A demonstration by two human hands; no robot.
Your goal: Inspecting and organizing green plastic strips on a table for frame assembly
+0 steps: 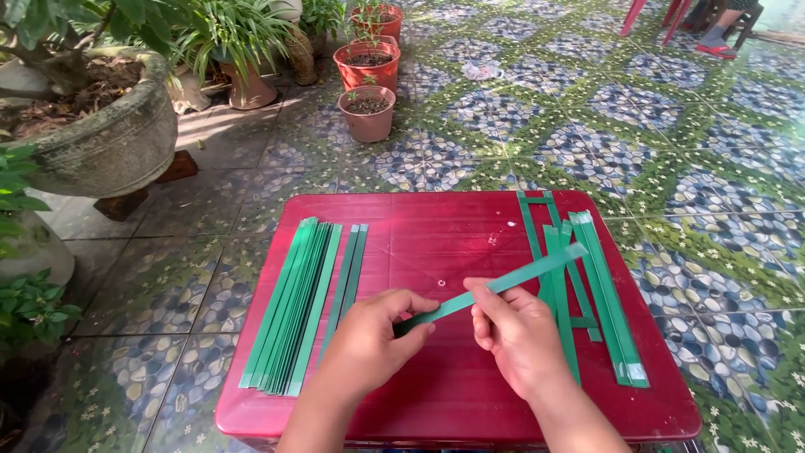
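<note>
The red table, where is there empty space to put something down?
The red table is bare in the middle, between the big stack of green strips on the left and the loose green strips on the right, above both hands. The near edge is bare too. The two sides are crowded, and the left hand and right hand hold one strip.

The middle of the red table (453,226) lies open. A strip stack (293,306) blocks lower left; loose strips (599,294) crowd the right.
</note>
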